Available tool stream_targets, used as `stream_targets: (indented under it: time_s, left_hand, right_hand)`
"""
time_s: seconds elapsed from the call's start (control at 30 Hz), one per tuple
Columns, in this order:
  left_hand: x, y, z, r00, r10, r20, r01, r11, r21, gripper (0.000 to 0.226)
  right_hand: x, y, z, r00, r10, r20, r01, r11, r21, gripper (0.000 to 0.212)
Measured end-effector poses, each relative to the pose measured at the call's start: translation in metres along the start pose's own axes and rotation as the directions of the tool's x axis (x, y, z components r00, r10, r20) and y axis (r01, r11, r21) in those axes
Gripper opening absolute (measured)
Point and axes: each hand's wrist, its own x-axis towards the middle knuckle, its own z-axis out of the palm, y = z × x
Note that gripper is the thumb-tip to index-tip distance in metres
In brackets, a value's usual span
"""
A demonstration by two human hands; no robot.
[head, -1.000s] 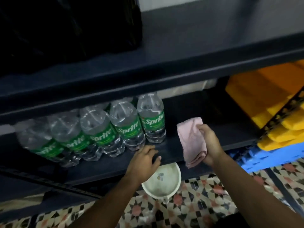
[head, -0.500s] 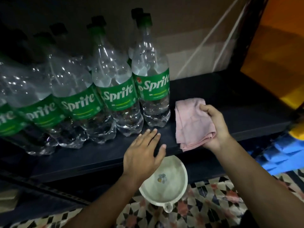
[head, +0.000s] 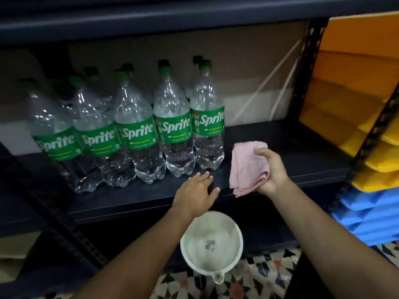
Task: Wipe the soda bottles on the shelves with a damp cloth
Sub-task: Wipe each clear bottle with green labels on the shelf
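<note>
Several clear Sprite bottles (head: 138, 130) with green labels and caps stand in a row on a dark shelf (head: 280, 169), with more behind them. The rightmost bottle (head: 208, 126) is nearest my hands. My left hand (head: 197, 194) hovers flat over the shelf's front edge, fingers straight, just below that bottle and apart from it. My right hand (head: 272, 169) grips a folded pink cloth (head: 246, 167) to the right of the bottles, above the shelf.
A white bowl (head: 235, 255) sits on the patterned tile floor below the shelf. Yellow bins (head: 354, 104) and blue bins (head: 367, 214) fill the neighbouring rack at right. A perforated shelf post (head: 311, 72) and a cardboard backing stand behind.
The view has dropped and come closer, so the bottles now show in full. My left hand has reached forward toward the rightmost bottle. My right hand still holds the cloth.
</note>
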Motion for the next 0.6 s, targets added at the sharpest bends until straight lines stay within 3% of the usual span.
stream_targets:
  time_s: [0.07, 0.13, 0.2, 0.3, 0.47, 0.6]
  left_hand:
    - [-0.005, 0.008, -0.017, 0.995, -0.046, 0.084, 0.049, 0.998, -0.027, 0.061]
    - [-0.012, 0.015, -0.037, 0.991, -0.109, 0.079, 0.118, 0.986, -0.115, 0.055]
    - [-0.014, 0.02, -0.059, 0.989, -0.15, -0.011, 0.143, 0.963, -0.228, 0.048]
    - [-0.012, 0.037, -0.099, 0.964, -0.144, -0.224, 0.072, 0.951, -0.3, 0.043]
    - [0.015, 0.071, -0.158, 0.877, -0.153, -0.456, 0.013, 0.955, -0.296, 0.064]
    - [0.059, 0.078, -0.183, 0.855, -0.275, -0.439, 0.15, 0.943, -0.298, 0.079]
  right_hand:
    - [-0.017, -0.004, 0.004, 1.0, -0.01, -0.024, 0.009, 1.0, -0.006, 0.037]
    - [-0.034, -0.008, 0.008, 0.999, -0.032, -0.033, 0.031, 0.999, -0.02, 0.042]
    - [-0.042, -0.012, 0.011, 0.998, -0.042, -0.038, 0.042, 0.999, 0.002, 0.046]
    - [-0.051, -0.017, 0.018, 0.999, -0.051, -0.002, 0.051, 0.999, 0.009, 0.045]
    - [-0.04, -0.022, 0.022, 0.999, -0.017, 0.04, 0.016, 1.0, 0.018, 0.05]
    - [-0.021, -0.027, 0.021, 0.997, -0.011, 0.081, 0.011, 1.0, 0.012, 0.053]
